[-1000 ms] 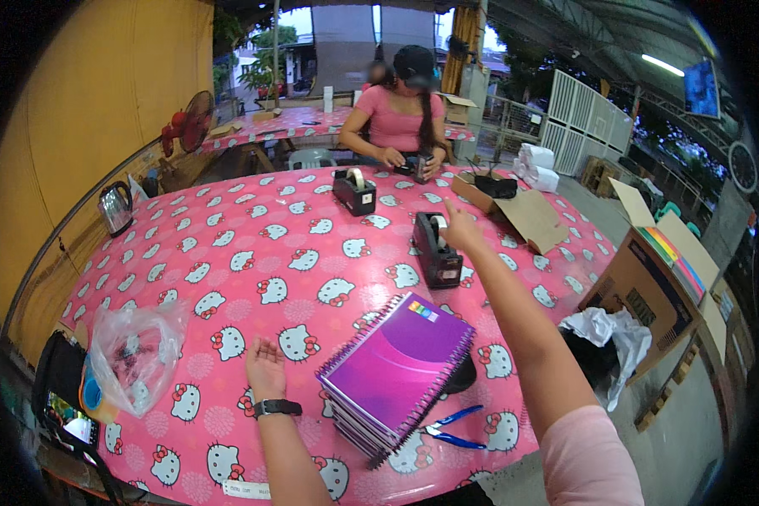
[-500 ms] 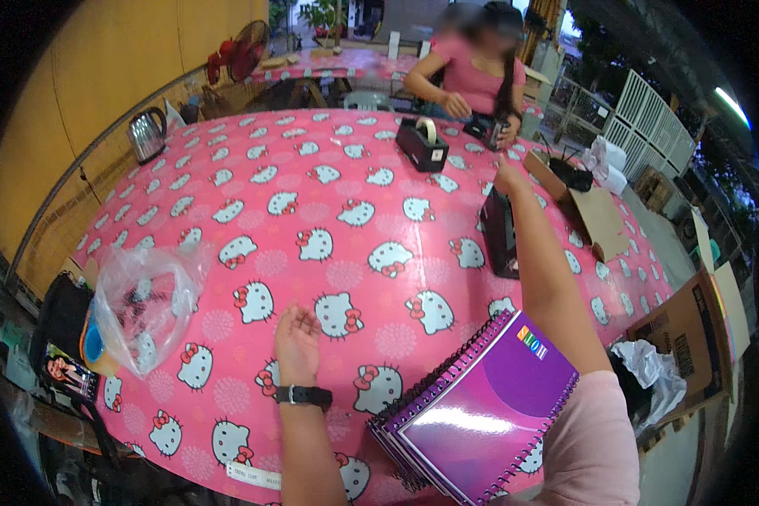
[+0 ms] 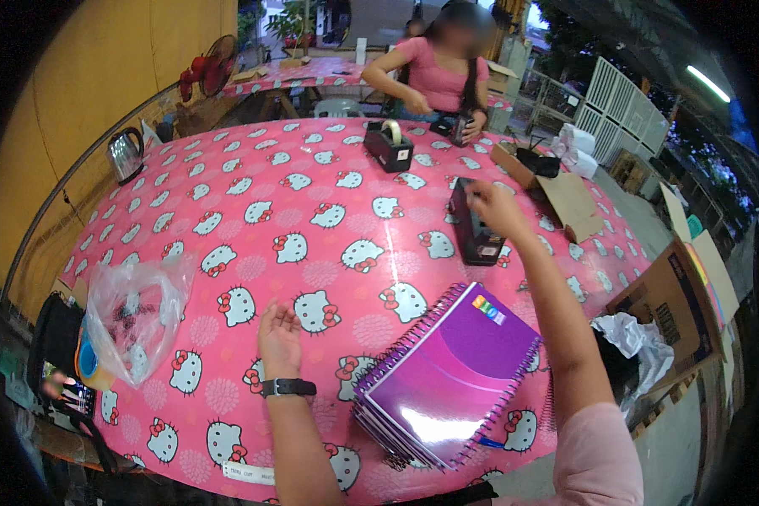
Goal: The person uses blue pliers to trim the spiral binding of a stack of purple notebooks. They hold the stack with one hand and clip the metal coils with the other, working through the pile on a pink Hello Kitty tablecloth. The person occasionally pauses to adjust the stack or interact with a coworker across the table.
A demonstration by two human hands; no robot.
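- right hand (image 3: 493,211), right of the frame's centre: bent fingers at the upper part of a black desktop tape dispenser (image 3: 483,251); whether they pinch the tape or just touch the casing i cannot tell, since the hand hides that part.
- left hand (image 3: 280,337), lower centre-left: palm up, fingers loosely curled and apart, holding nothing, just above or on the pink cat-print tablecloth (image 3: 339,271).
- the dispenser's casing looks stiff and is probably weighted, so it should sit steady, though the glossy cloth may let it slide; tape would be thin, light and sticky.
- best hold for lifting: both long sides of the casing, low down; for tape, its free end, minding any cutting edge.
- purple spiral-bound notebooks (image 3: 460,371), stacked unevenly at lower centre-right: likely heavy together, glossy covers slippery, wire coils apt to snag; take them by the stack's sides.
- the stack lies below the dispenser in the frame, beside the right forearm, crowding that side.
- around: a second tape dispenser (image 3: 388,154), upper centre; opened cardboard (image 3: 570,207), upper right; clear plastic bag (image 3: 135,312), left; co-worker's hand (image 3: 472,126), top, beyond the dispenser.
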